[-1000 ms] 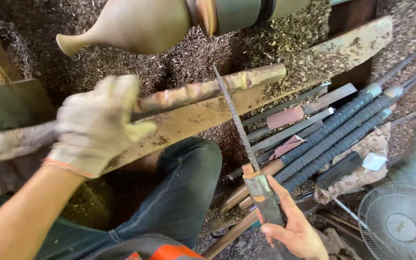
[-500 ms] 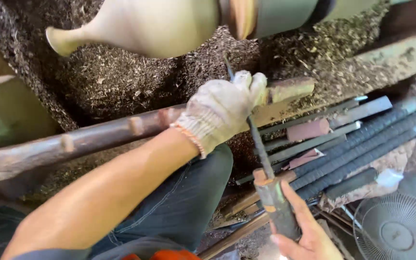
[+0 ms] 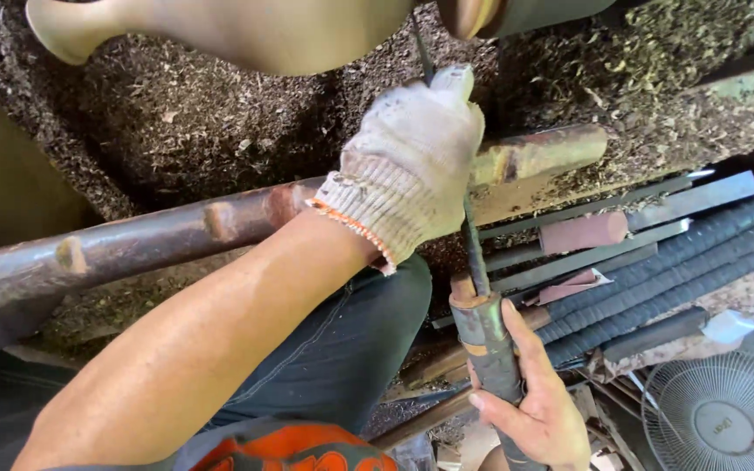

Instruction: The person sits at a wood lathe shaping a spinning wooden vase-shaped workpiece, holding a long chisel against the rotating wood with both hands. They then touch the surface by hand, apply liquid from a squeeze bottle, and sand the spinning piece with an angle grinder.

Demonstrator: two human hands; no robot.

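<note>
- Two hands share one long turning chisel [image 3: 473,253]: our gloved left hand [image 3: 412,161] is curled down over its steel shaft where the shaft crosses the tool rest, fingers pressed around it, and our bare right hand [image 3: 538,410] is wrapped tight around the taped wooden handle [image 3: 486,344] lower down.
- From the handle the chisel runs up and away from us; its tip [image 3: 419,39] reaches the underside of the pale wooden workpiece at the top edge of the view, though we cannot tell whether the edge is actually touching the wood.
- Under the left hand lies the tool rest, a long rusty bar [image 3: 176,231] with stubby knots, crossing the view from lower left to upper right.
- Above it sits the pale turned workpiece [image 3: 246,30], already rounded and smooth, narrowing to a slim neck at the left; at its right end a darker band meets the holding fixture.
- We judge the shaping well advanced: the form reads as a finished curve, and a thick bed of wood shavings [image 3: 176,131] lies beneath it. What remains looks like work near the right end, where the chisel points.
- To the right, spare tools with ribbed black grips [image 3: 682,262] lie side by side, and a small fan [image 3: 722,419] stands in the lower right corner.
</note>
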